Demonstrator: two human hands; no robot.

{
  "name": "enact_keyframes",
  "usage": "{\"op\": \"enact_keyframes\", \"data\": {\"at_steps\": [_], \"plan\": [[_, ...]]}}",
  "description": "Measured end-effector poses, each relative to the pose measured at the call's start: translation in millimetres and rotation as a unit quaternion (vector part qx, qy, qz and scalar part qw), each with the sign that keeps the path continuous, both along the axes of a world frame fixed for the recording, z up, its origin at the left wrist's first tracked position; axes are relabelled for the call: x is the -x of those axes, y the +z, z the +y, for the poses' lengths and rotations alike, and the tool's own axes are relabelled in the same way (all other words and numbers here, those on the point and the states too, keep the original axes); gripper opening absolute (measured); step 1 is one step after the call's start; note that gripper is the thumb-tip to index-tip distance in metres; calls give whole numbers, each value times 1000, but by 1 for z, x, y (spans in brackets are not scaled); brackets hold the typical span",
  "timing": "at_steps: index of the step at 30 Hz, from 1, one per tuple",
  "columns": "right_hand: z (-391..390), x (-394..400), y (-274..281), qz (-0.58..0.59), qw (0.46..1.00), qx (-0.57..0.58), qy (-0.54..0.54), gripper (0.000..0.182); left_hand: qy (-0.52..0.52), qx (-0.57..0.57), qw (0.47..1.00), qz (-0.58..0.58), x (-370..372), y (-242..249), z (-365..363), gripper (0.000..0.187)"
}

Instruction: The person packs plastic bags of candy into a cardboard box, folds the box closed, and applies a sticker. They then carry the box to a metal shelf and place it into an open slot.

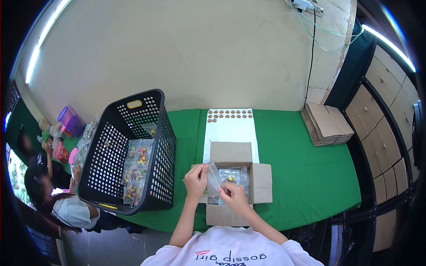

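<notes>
A clear plastic bag is stretched between my two hands, above an open cardboard box. My left hand pinches the bag's upper left side. My right hand has its fingers closed on the lower right edge of the bag. Under them, the box holds several clear packets with small coloured pieces inside; my hands and the bag cover part of them. All of its flaps are folded outward. What the bag in my hands contains, if anything, I cannot make out.
Behind the box, a white sheet bears rows of small brown round pieces. A black perforated basket with filled packets stands left. Flattened cardboard is stacked at right on the green tablecloth. Two people are at far left.
</notes>
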State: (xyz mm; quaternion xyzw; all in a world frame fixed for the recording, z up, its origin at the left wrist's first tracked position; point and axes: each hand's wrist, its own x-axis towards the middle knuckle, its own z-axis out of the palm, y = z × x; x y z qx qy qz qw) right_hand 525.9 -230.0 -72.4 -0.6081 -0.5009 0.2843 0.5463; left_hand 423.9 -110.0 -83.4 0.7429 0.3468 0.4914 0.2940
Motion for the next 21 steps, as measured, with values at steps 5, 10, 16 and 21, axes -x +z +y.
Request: {"op": "enact_keyframes", "data": {"at_steps": [5, 10, 16, 21], "plan": [[-5, -14, -39, 230, 973, 21, 11, 17, -79, 65, 994, -25, -11, -21, 3, 21], [-7, -33, -35, 368, 930, -5, -16, 18, -224, 13, 974, 26, -15, -27, -15, 54], [-6, -46, -22, 451, 892, -21, 39, 26, -194, 126, 970, 75, -26, -49, -36, 48], [-4, -45, -69, 148, 984, 18, -97, 43, -227, 446, 862, -76, -23, -59, -34, 36]]}}
